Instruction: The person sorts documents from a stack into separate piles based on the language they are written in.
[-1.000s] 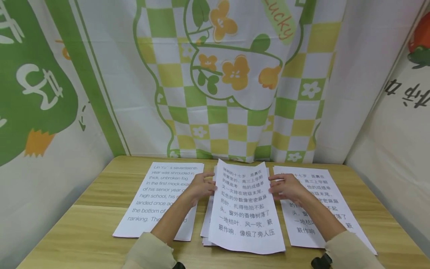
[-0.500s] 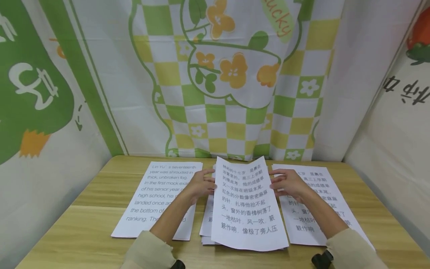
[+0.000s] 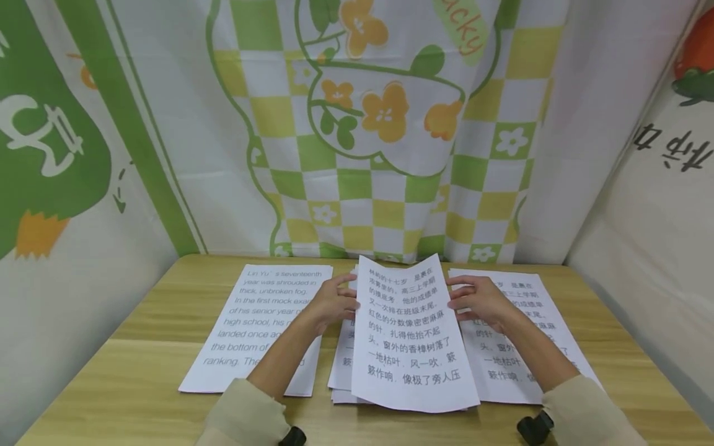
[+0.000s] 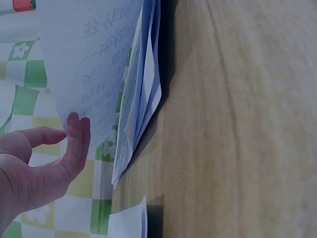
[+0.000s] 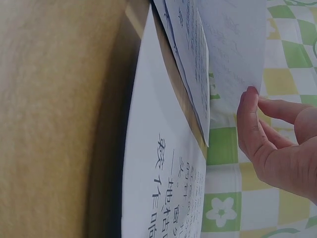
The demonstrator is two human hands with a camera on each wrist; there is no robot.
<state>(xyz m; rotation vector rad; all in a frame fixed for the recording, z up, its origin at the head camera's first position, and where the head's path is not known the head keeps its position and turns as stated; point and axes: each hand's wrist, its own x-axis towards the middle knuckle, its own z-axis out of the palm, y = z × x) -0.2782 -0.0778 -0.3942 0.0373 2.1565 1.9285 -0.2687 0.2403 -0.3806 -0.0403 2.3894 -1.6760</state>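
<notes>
White sheet (image 3: pixel 409 334): tilted above the middle stack (image 3: pixel 340 365), printed side toward us, far end raised, near end low. We cannot tell whether its near edge touches the pages beneath.
Left hand (image 3: pixel 331 303): thumb and fingers pinch the sheet's left edge, toward the far end. In the left wrist view we see print showing through the back.
Right hand (image 3: pixel 481 302): pinches the opposite edge, roughly level with the other grip.
Why both edges: thin paper bows easily, we judge; a pinch on each side likely keeps it spread. The far corners curl up beyond the fingers, where nothing supports them.
Middle stack, state: on the wooden counter (image 3: pixel 128 365), edges loose and out of line, mostly hidden by the sheet.
Left stack (image 3: pixel 253 328): English print, apart from the middle stack, partly behind the left forearm.
Right stack (image 3: pixel 504 368): Chinese print, beside the middle stack, partly covered by the right hand and forearm.
Why the row: visible lines all face the person, probably for reading from one spot.
Backdrop: checked curtain (image 3: pixel 379 186) behind the counter.
</notes>
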